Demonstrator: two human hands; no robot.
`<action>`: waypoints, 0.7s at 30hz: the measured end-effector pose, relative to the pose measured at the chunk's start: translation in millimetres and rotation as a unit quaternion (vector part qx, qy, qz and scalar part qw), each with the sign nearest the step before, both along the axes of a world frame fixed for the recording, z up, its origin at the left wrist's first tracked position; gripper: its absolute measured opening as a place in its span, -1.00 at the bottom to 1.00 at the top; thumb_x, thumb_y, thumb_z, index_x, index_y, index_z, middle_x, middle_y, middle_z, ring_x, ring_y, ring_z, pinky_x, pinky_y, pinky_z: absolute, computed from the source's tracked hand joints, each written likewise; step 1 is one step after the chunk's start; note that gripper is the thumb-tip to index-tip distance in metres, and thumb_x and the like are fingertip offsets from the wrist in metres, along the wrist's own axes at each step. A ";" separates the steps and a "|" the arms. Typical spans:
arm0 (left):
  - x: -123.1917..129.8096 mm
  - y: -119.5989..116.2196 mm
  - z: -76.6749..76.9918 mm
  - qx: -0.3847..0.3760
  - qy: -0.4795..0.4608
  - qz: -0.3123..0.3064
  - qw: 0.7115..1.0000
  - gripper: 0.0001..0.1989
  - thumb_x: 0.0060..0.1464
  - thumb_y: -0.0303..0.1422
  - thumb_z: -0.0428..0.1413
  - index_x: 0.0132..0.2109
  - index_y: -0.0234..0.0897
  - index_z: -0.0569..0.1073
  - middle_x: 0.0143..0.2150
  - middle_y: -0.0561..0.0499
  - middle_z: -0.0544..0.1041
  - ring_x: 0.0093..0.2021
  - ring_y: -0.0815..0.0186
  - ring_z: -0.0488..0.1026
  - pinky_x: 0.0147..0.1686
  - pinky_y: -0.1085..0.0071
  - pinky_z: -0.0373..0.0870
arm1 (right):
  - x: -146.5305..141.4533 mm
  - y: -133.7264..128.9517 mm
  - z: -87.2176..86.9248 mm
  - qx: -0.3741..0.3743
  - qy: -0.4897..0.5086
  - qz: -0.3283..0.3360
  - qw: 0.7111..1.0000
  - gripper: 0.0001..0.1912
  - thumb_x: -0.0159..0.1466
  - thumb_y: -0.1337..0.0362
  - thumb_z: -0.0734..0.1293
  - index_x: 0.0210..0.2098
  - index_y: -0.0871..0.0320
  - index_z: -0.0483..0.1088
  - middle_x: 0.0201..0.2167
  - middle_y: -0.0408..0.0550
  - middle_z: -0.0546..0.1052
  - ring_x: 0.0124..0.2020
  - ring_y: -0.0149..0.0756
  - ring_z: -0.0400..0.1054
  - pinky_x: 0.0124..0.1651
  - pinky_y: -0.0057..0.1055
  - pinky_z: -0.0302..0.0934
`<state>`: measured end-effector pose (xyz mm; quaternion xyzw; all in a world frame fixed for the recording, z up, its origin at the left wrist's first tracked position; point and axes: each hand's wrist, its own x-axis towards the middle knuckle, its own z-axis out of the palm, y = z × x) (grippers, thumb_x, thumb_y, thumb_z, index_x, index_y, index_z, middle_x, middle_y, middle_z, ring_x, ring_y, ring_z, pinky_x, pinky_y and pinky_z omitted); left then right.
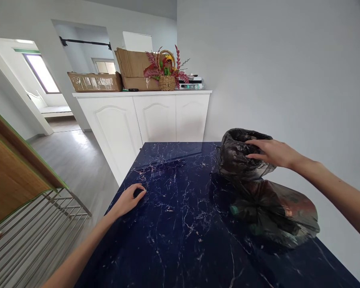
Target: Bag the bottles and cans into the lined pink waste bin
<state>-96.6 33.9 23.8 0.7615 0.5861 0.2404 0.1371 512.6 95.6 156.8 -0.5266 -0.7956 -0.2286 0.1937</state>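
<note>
The right hand (268, 153) is at the mouth of the black bag (255, 190), fingers and thumb spread well apart; the fingertips are over the opening, and whether they touch the plastic I cannot tell. The bag lies on the right side of the table (174, 228), by the wall (276, 72). Its long axis runs slantwise, the loose, crumpled mouth pointing to the far side and the full end toward the near right; it is gathered between the two, and green and reddish contents show dimly through the plastic. The left hand (129, 201) rests at the table's left edge, loosely curled, with a small gap between thumb and forefinger and nothing visible in it, well apart from the bag. Beyond the table is a white cabinet (154, 116) bearing two cardboard boxes (132, 66), a flower basket (167, 83) and a bottle (195, 86). A metal rack (73, 207) is at the left.
</note>
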 end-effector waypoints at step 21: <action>25.2 -109.8 -66.6 0.093 0.146 0.007 0.985 -0.38 0.49 -0.10 0.01 0.58 0.02 0.09 0.59 0.04 0.22 0.58 0.04 0.12 0.52 -0.11 0.20 | -194.1 -154.0 -221.9 -0.333 0.209 0.045 0.918 -0.26 0.58 -0.18 0.07 0.62 -0.07 -0.10 0.63 -0.20 -0.09 0.63 -0.04 -0.23 0.63 0.10 -0.16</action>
